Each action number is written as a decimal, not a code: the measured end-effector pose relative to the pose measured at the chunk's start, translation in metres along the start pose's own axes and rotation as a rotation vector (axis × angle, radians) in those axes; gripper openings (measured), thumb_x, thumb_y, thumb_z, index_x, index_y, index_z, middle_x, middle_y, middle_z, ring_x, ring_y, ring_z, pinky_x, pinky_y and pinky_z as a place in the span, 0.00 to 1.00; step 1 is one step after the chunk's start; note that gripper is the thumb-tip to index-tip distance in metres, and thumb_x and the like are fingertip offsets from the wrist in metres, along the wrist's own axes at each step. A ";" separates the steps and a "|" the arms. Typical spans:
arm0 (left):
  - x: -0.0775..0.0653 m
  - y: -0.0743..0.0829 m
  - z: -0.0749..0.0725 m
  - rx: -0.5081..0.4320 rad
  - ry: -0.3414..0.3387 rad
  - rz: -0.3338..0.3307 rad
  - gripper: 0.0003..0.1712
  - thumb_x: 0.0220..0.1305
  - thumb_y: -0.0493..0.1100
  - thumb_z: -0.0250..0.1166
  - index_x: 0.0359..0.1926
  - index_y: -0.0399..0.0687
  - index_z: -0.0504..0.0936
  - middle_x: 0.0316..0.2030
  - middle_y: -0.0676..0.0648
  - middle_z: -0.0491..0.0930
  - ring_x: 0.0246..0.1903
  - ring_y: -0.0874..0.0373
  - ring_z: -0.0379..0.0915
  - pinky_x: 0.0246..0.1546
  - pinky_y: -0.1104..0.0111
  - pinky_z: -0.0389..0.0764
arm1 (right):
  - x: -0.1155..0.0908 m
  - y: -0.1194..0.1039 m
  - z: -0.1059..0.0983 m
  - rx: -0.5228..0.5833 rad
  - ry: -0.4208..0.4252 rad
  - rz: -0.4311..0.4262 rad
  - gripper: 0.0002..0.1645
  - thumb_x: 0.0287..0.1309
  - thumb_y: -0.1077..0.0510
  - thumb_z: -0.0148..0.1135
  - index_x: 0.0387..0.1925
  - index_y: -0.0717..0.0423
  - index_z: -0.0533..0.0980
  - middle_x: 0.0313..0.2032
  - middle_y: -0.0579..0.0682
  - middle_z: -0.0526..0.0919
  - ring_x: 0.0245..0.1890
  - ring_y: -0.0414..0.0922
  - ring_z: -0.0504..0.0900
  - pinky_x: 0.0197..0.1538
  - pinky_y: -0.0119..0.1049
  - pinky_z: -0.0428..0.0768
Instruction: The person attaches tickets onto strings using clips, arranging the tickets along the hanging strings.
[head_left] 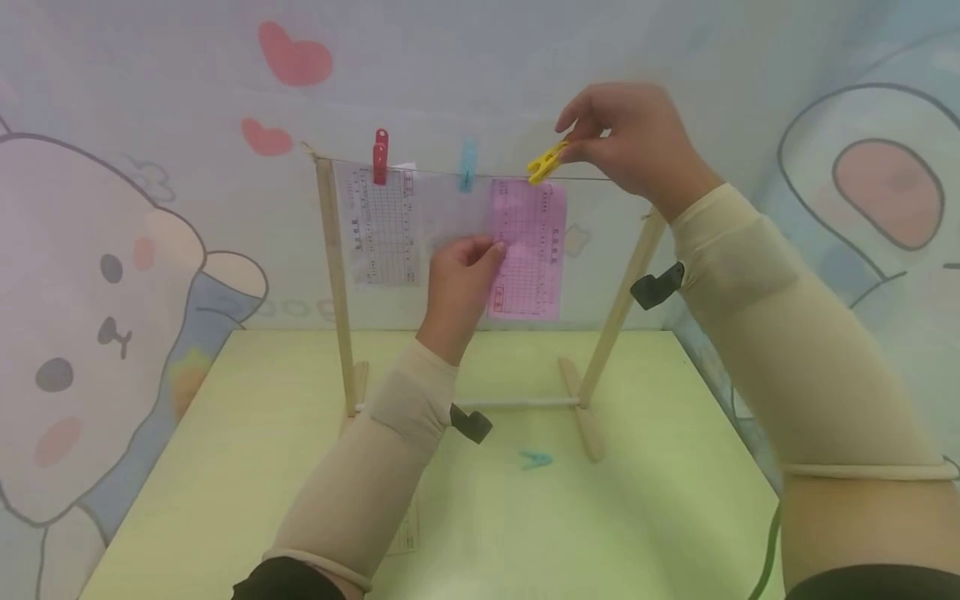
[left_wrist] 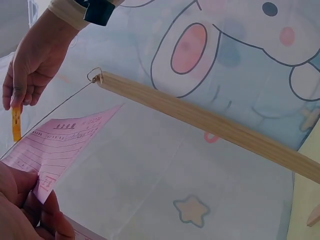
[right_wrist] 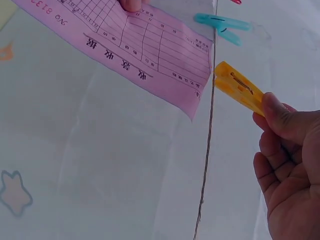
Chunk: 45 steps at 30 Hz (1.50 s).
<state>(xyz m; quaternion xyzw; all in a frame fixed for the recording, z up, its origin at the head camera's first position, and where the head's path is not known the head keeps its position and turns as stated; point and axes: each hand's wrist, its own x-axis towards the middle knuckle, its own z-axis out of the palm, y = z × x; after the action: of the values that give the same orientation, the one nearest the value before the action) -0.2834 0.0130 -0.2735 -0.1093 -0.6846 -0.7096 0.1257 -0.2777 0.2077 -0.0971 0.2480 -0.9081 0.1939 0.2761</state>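
Observation:
A pink receipt form [head_left: 528,250] hangs upright at a thin string [head_left: 592,178], its top edge right at the line. My left hand [head_left: 461,287] pinches its left edge between thumb and fingers, and the sheet bends in the left wrist view. Above, my right hand [head_left: 633,137] squeezes the handle ends of a yellow clothespin [right_wrist: 239,87] between thumb and forefinger. The clothespin's jaws point at the string, close to the receipt's top edge. Further left on the string sit a light blue clothespin [head_left: 467,165] and a red clothespin [head_left: 380,158]; the red one holds a white printed form [head_left: 382,233].
The string is tied between two wooden posts [head_left: 337,283] of a stand on a pale yellow-green table [head_left: 637,517]. A blue clothespin [head_left: 535,459] lies on the tabletop. Beside my left forearm lies a paper slip [head_left: 405,533], partly hidden. A cartoon-printed curtain [head_left: 465,75] hangs behind.

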 end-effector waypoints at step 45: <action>-0.115 -0.128 -0.102 0.605 0.120 -0.051 0.20 0.68 0.52 0.70 0.55 0.48 0.85 0.51 0.46 0.85 0.48 0.49 0.79 0.44 0.53 0.82 | -0.258 0.088 0.207 0.349 0.109 0.000 0.26 0.54 0.66 0.76 0.55 0.61 0.81 0.52 0.57 0.85 0.50 0.55 0.83 0.57 0.46 0.80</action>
<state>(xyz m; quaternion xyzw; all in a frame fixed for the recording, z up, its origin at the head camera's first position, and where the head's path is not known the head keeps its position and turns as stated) -0.2152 -0.0814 -0.4361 -0.0076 -0.8588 -0.4815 0.1748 -0.2230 0.2656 -0.4299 0.2814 -0.8443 0.3616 0.2777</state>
